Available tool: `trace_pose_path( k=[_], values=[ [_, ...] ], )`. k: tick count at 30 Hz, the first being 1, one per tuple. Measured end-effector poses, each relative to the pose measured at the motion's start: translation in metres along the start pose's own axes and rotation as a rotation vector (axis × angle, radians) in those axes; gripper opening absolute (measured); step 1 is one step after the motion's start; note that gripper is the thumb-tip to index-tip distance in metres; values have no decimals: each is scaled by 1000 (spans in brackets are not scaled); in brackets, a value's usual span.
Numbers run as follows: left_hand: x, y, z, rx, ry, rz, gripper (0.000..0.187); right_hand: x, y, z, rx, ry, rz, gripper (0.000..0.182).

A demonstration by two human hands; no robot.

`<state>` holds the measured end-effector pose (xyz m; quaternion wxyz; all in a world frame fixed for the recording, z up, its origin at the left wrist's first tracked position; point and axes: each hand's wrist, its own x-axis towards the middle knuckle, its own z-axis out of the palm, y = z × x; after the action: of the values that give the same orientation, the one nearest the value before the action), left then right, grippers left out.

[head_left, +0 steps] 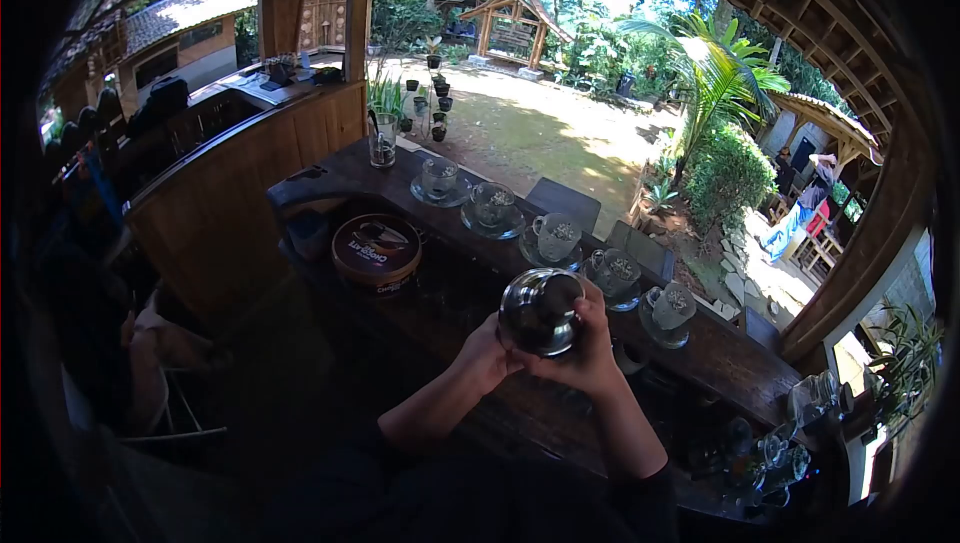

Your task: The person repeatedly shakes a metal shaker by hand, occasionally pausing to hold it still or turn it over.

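Both my hands are wrapped round a shiny, rounded metal vessel (535, 308) with a dark, glossy top, held above the dark wooden counter. My left hand (487, 355) grips its lower left side. Around its right side close the fingers of my right hand (590, 343). Just beyond the vessel, a row of glass cups on glass saucers runs along the counter, among them a middle cup (556, 237), a cup to its left (492, 203) and the rightmost cup (672, 307). Small pale and dark bits show in the cups; I cannot make out what they are.
A round brown chocolate tin (377, 249) sits on a lower level at left. At the counter's far left end stands a tall glass (382, 141) with utensils. More glassware (775, 453) crowds the lower right. A person's limb (160, 353) shows at the left.
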<state>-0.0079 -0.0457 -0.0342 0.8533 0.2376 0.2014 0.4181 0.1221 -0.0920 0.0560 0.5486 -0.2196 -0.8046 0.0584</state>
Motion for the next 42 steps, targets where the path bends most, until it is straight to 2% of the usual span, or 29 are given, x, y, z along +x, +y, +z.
trace_pose_path(
  k=[1,2,3,4,5,6,8,9,10,11,12,13,15,18,19,21,23,25,27,29,31,33,35,36,37,39,40,41,42],
  values=[
    [-7,-1,5,69,99,-74,33,0,-1,0,46,66,126,87],
    [-10,3,9,68,101,-68,33,2,-9,-8,-27,1,24,91],
    [-13,7,12,-46,-69,43,34,3,-15,-4,41,-39,-140,86],
    [-19,10,18,-162,-237,155,35,16,-51,-9,81,-201,-12,74],
    [-39,29,36,-141,-383,145,39,21,-66,4,-116,-165,-464,56],
    [-47,39,45,-114,-461,204,40,16,-80,8,-194,-236,-569,48],
    [-47,48,47,-108,-526,276,42,15,-84,11,-199,-255,-490,48],
    [-40,48,42,-150,-424,225,42,26,-71,10,-100,-229,-482,52],
    [0,22,-4,-556,-499,-35,39,37,-45,7,-115,-213,-556,58],
    [34,-3,-45,-962,-555,-301,37,31,-22,3,-98,-258,-281,69],
    [21,16,-16,-223,-116,73,31,21,7,10,-90,-125,-202,82],
    [6,27,4,-20,-28,117,27,22,8,18,37,22,-34,75],
    [15,16,-5,-176,-78,171,30,29,-4,10,-13,-76,-195,76],
    [-46,64,53,-172,-467,190,40,40,-78,20,-269,-217,-593,71],
    [-44,62,53,-150,-624,338,42,35,-89,23,-332,-227,-682,70],
    [-43,63,49,-166,-661,381,41,42,-75,19,-260,-225,-623,71],
    [-30,51,36,-273,-336,206,38,47,-48,13,-102,-229,-510,74],
    [18,13,-22,-275,-85,211,38,31,-3,19,7,-62,-67,77],
    [11,12,-8,-124,8,312,40,23,12,18,-34,-42,-184,73],
    [8,23,-8,-357,-436,280,41,40,-45,14,33,-285,-80,67],
    [-33,53,35,-193,-657,359,42,37,-71,30,-231,-193,-697,66],
    [-39,55,41,-216,-691,451,43,38,-64,29,-187,-166,-705,69],
    [-26,52,30,-188,-390,311,41,37,-40,20,-102,-175,-585,71],
    [-14,30,13,-179,-171,345,39,37,-34,10,140,-249,45,71],
    [17,16,-21,-213,-219,236,38,20,9,19,34,-62,-145,69],
    [-4,18,6,50,28,291,37,16,11,18,32,103,-23,69],
    [-13,27,16,51,22,299,37,16,8,14,132,9,-156,73],
    [-23,35,24,-67,-128,296,39,31,-37,5,122,-177,136,78],
    [-34,41,33,-185,-275,288,40,33,-51,10,-30,-205,-361,62]
  ],
)
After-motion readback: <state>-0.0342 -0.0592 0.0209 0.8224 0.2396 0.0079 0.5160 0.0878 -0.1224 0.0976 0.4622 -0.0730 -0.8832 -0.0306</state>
